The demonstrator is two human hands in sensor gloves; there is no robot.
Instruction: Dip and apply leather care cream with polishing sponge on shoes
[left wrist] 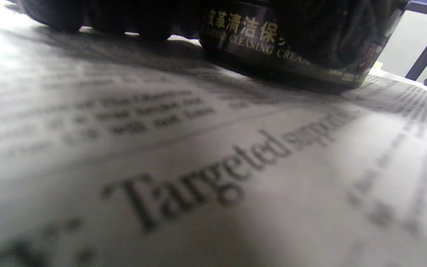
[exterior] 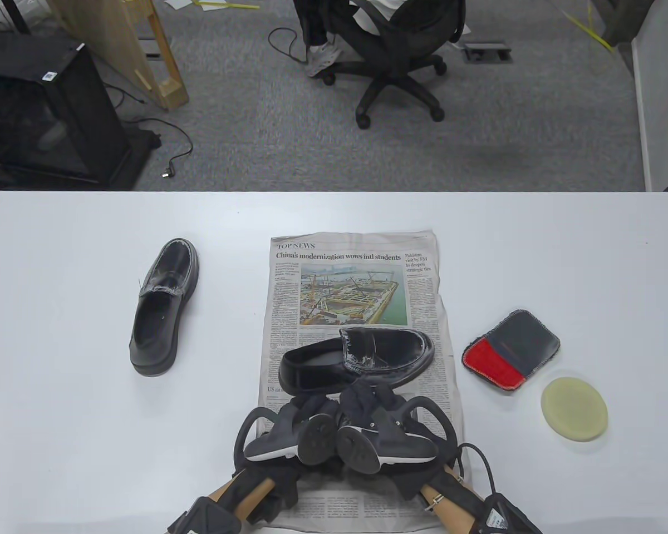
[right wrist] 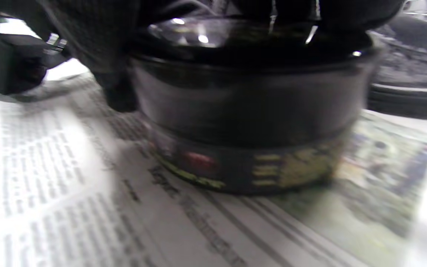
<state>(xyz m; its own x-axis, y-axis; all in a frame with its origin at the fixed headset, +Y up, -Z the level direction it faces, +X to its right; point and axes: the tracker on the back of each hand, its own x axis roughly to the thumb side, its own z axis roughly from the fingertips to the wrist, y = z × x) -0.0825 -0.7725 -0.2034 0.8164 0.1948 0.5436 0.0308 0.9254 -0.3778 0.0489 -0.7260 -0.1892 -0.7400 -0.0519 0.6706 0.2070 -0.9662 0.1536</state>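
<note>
Both hands are down together on the spread newspaper sheet (exterior: 362, 289), just in front of the black leather loafer (exterior: 362, 359) lying on it. Between them sits the dark round jar of leather cleaning cream (right wrist: 247, 122). The left hand (exterior: 289, 434) wraps its body; the right hand (exterior: 384, 428) sits over the glossy lid (right wrist: 235, 33), though how tightly it grips I cannot tell. Looks like the lid is being opened: best to pin the jar flat and twist level. The pale yellow round polishing sponge (exterior: 574, 409) waits well to the right, beside a red-and-grey cloth pad (exterior: 511, 349). 1 more black loafer (exterior: 164, 306) stands off-paper, left.
</note>
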